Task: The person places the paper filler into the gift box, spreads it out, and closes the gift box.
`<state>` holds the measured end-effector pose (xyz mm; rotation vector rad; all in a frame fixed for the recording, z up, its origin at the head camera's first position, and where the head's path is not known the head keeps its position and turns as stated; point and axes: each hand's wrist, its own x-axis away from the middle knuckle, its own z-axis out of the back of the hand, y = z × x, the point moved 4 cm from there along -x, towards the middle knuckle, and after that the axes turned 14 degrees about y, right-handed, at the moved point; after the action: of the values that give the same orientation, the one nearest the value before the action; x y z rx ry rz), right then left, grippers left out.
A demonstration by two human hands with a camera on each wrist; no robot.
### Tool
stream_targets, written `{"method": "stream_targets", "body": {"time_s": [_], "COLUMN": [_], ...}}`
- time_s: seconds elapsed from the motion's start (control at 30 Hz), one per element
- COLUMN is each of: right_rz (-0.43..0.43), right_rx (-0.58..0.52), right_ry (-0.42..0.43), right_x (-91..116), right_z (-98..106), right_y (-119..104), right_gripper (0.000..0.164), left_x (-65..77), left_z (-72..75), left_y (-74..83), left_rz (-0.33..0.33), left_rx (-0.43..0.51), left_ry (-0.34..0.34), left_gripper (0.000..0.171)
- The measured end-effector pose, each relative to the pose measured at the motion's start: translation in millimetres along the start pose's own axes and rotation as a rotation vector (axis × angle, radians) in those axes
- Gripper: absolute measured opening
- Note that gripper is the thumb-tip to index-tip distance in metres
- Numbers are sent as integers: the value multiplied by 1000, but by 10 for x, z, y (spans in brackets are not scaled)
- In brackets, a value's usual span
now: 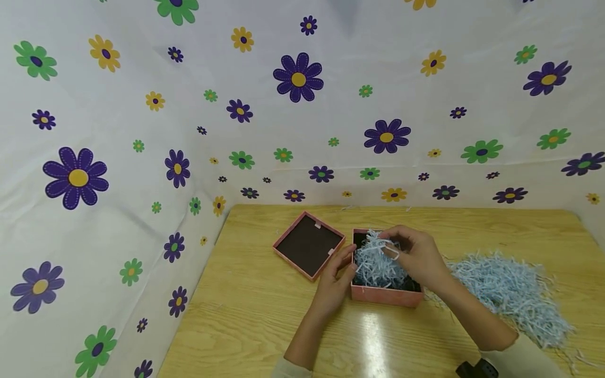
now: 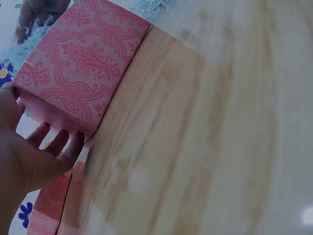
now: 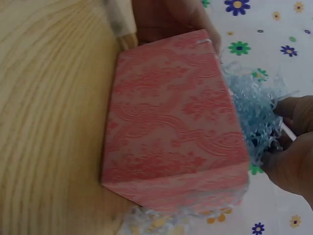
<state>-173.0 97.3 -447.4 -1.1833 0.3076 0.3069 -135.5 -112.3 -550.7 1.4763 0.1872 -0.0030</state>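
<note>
Some shreds [image 1: 378,266] (paper, perhaps) in right hand [image 1: 418,257]

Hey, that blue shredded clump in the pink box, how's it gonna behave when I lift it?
The blue shredded clump is probably floppy and light for its bulk, being thin, crinkled strands loosely tangled. It may well shed bits when lifted, since stray strands lie around the similar pile.

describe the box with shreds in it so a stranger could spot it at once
On the wooden table, find the left hand: it touches the side of the patterned pink box. Deeper than the shallow, dark-lined lid beside it, the box holds light blue shreds.
</note>
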Motion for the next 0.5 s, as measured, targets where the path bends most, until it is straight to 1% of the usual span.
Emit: {"method": "stream_targets", "body": {"time_s": [0.1, 0.2, 0.37, 0.5], "right_rz": [-23, -22, 11, 29], "right_rx": [124, 203, 265, 273], "right_ry": [-7, -20, -79, -121], "right_x": [21, 22, 0, -28], "right_z": [-77, -126, -216, -281], "right_y": [132, 203, 210, 208], "right_gripper": [24, 28, 35, 40], "left_x": [1, 3, 1, -4], "left_z": [-9, -13, -7, -3], "left_y": [-5, -11, -19, -19], "left_rz": [-3, 0, 3, -1], "left_rx": [4, 7, 8, 13], "left_ry": [-1, -2, -8, -14], "left_gripper": [47, 47, 48, 48]}}
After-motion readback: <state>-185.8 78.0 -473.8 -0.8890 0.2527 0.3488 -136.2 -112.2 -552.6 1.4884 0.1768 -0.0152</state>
